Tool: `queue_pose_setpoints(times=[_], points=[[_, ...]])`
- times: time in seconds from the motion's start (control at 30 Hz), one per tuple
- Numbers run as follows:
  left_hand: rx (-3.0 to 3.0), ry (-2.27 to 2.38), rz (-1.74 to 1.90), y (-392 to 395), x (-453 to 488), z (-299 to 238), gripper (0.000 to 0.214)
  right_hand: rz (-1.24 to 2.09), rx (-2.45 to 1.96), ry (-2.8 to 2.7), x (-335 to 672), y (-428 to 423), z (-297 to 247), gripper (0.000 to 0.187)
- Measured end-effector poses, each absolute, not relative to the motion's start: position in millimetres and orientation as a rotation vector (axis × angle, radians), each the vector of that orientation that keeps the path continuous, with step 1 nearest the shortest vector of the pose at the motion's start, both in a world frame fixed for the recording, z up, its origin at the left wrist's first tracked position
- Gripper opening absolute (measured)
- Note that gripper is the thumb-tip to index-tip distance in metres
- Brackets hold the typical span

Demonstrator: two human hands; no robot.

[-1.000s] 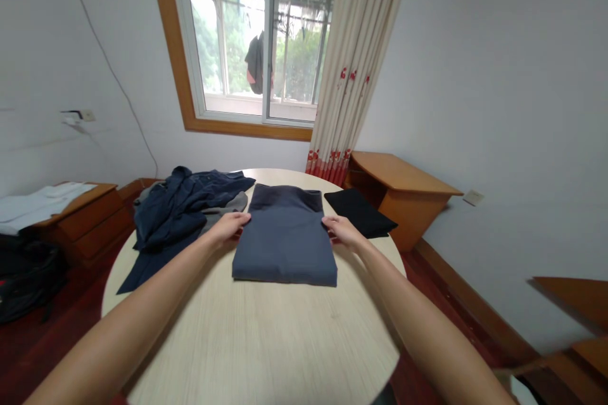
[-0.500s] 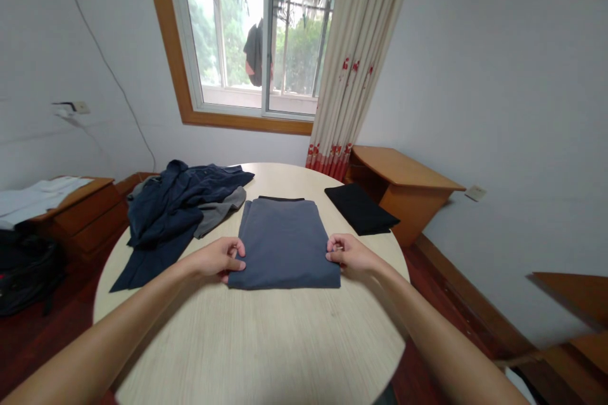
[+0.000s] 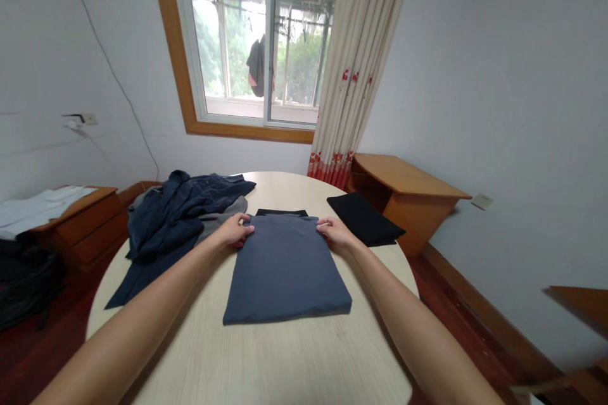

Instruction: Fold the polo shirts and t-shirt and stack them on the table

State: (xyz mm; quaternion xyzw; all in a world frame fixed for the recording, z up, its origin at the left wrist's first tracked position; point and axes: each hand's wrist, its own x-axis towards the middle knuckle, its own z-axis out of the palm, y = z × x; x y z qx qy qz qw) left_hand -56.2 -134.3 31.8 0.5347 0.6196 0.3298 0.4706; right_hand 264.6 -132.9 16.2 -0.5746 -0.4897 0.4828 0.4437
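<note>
A blue-grey garment (image 3: pixel 287 272) lies folded into a flat, neat rectangle on the round table. A black strip of cloth (image 3: pixel 280 212) shows past its far edge. My left hand (image 3: pixel 236 230) pinches the far left corner of the garment between thumb and fingers. At the far right corner, my right hand (image 3: pixel 335 231) grips it the same way. The near edge lies on the tabletop, and whether the far edge is lifted I cannot tell. What kind of garment it is does not show.
Rumpled dark navy clothes (image 3: pixel 180 215) with a grey piece (image 3: pixel 223 218) lie on the table's left. A folded black cloth (image 3: pixel 365 218) is at the right. The pale round table (image 3: pixel 256 361) stands near a wooden desk (image 3: pixel 413 177) and a curtain (image 3: pixel 354 76).
Both hands have moved away from me, from the garment's near sides to its far corners. The garment now sits somewhat closer to me in view.
</note>
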Motion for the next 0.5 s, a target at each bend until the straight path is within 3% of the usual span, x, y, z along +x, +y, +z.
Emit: queue_pose_setpoints(times=[0.23, 0.4, 0.5], points=[[1.192, 1.485, 0.807, -100.1, -55.9, 18.0, 0.056, 1.247, -1.361, -1.132, 265.5, -103.2, 2.3, 0.017], [1.234, 1.274, 0.678, -91.1, -64.5, 21.0, 0.035, 1.316, -1.166, -1.092, 268.7, -99.1, 2.3, 0.039], [1.342, 1.274, 0.642, -86.7, -67.0, 21.4, 0.026, 1.374, -1.22, -1.198, 271.0, -96.4, 1.2, 0.031]])
